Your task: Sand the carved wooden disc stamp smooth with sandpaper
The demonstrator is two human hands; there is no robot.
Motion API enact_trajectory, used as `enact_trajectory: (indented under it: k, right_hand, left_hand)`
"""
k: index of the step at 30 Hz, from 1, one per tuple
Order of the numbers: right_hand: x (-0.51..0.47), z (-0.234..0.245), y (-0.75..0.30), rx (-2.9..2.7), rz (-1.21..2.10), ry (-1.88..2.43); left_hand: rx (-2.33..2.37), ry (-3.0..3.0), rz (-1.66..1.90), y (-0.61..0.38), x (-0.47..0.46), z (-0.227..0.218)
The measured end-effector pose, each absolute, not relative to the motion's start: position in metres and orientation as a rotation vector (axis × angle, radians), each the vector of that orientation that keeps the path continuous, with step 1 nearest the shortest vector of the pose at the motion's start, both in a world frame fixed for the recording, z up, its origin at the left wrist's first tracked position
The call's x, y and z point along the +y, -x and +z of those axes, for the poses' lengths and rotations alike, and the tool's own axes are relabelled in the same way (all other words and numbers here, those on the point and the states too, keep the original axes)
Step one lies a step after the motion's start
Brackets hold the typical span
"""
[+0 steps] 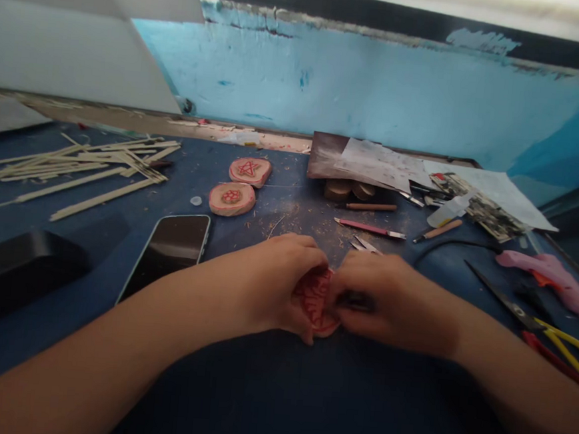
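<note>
Head view: a wooden disc (316,299) with red lines is sitting between the 2 hands, over the near middle of the worktop (265,396); whether it is touching the surface is unclear. The left hand (284,280) is curling its fingers round the disc's left edge, probably steadying it while leaving the marked face uncovered. The right hand (388,302) is bending its fingers tightly around a dark object (356,301), too blurred to identify, apparently for close control at the disc's right side. Beyond, a star-marked disc (249,171) and a flower-marked disc (231,200) are lying side by side, seemingly set apart from the working spot. A pink-handled tool (369,228) and scissors (527,319) are resting on the right, presumably for easy reach.
</note>
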State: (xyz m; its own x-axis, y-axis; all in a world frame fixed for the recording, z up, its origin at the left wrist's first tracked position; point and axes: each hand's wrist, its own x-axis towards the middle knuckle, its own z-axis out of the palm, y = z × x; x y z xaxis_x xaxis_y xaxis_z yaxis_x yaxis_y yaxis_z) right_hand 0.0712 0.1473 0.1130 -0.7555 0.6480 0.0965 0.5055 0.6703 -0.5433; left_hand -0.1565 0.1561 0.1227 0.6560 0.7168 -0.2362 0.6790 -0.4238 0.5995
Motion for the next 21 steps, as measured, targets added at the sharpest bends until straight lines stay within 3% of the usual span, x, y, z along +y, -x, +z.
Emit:
enact_trajectory:
  k: [5, 9, 13, 17, 21]
  right_hand:
    - [0.1449, 0.1167, -0.0672, -2.570, 0.678, 0.995]
    - [0.1388, 0.1188, -0.0627, -2.599, 1.022, 0.837]
    - [0.1403, 0.1153, -0.0673, -2.544, 0.784, 0.944]
    - [0.1421, 0.1143, -0.0701, -2.575, 0.908, 0.875]
    - [0.1407, 0.1165, -0.0671, -2.587, 0.781, 0.925]
  left_hand:
    - [1.084, -2.214, 0.053, 0.1561, 0.1570, 0.1232]
    - [1.057, -2.210, 0.083, 0.1556, 0.1587, 0.1230]
    - [1.091, -2.210, 0.045, 0.1565, 0.1578, 0.1234]
    - [1.066, -2.204, 0.066, 0.1582, 0.1565, 0.1226]
    - [1.076, -2.194, 0.052, 0.1571, 0.1581, 0.1219]
